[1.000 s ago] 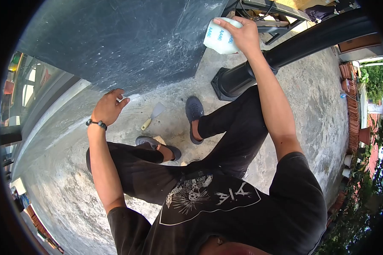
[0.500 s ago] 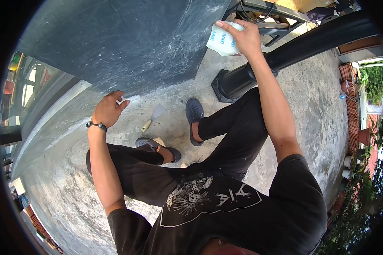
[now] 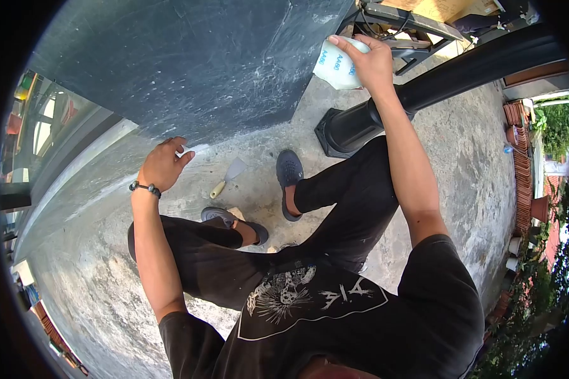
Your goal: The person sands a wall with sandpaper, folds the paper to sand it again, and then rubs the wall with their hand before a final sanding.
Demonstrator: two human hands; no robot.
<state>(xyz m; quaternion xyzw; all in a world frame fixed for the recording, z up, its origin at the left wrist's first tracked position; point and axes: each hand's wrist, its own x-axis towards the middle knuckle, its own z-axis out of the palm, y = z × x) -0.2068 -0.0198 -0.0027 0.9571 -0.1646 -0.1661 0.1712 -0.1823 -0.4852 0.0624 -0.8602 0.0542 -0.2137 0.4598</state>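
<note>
My right hand (image 3: 374, 63) grips a sheet of sandpaper (image 3: 339, 65), its pale backing printed "AA60" in blue. The thumb lies over the backing, and the sheet is at the right edge of a dark grey, scuffed wall panel (image 3: 202, 69). Whether the grit side touches the panel is hidden. My left hand (image 3: 162, 165), a beaded bracelet at its wrist, is by the panel's lower left edge. Its fingers are bent but apart from the thumb, with nothing seen in them. A scraper (image 3: 236, 168) with a pale handle lies on the floor between that hand and my shoes.
A thick black pole (image 3: 354, 129) rises from the concrete floor (image 3: 449, 148) beside my right forearm. Behind the right hand stands a dark metal frame (image 3: 417, 25). Stacked terracotta tiles (image 3: 523, 170) and pots line the right side. A glass pane (image 3: 44, 126) is at far left.
The view has shifted slightly. My right hand and the sandpaper appear a little farther right and lower; the left hand has barely moved.
</note>
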